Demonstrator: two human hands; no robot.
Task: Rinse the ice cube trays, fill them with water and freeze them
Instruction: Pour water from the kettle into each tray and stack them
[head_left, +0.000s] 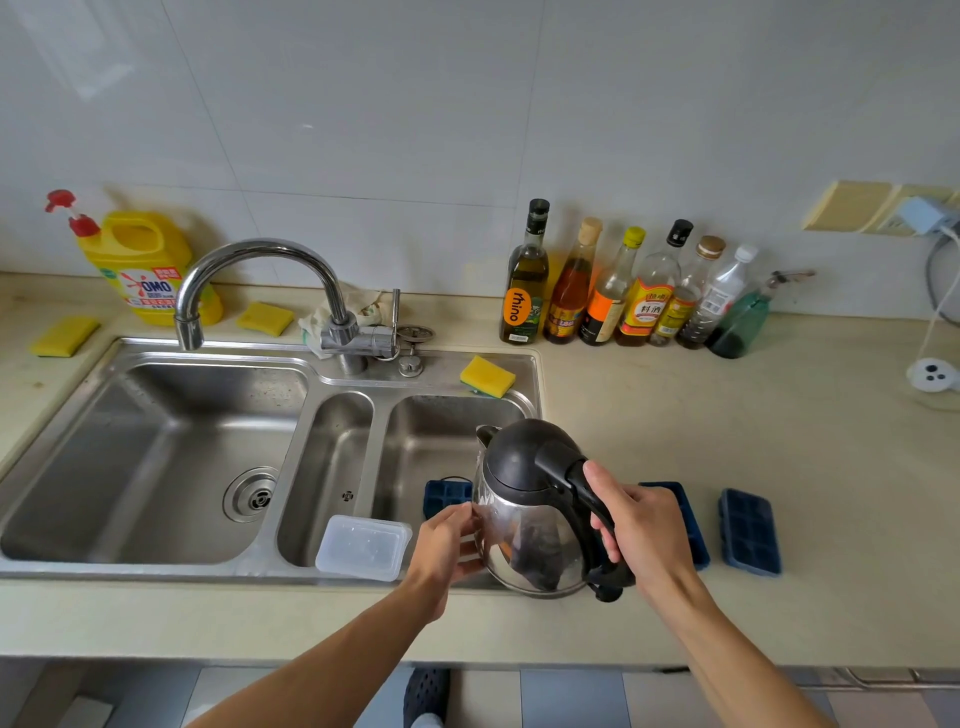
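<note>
Head view: your right hand (641, 525) curls round the kettle (524, 499) handle, and your left hand (445, 548) lays straight fingers on its steel side, over the sink's (156, 353) front right corner. First ice tray (445, 496) peeks from the right basin. Second ice tray (693, 525) and third ice tray (749, 532) lie apart near the counter's (779, 415) front edge.

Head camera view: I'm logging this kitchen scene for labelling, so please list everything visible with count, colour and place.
kettle: one, steel with black lid and handle, held over the sink's front right corner.
ice cube trays: three, dark blue, one in the right basin, two on the counter right of the kettle.
plastic lid: one, clear, on the sink's front rim.
sink: one, steel, three basins.
faucet: one, chrome, behind the basins.
sponges: three, yellow, behind the sink.
detergent jug: one, yellow, back left.
bottles: seven, mixed, along the wall.
left hand: touches the kettle's body.
right hand: grips the kettle's handle.
</note>
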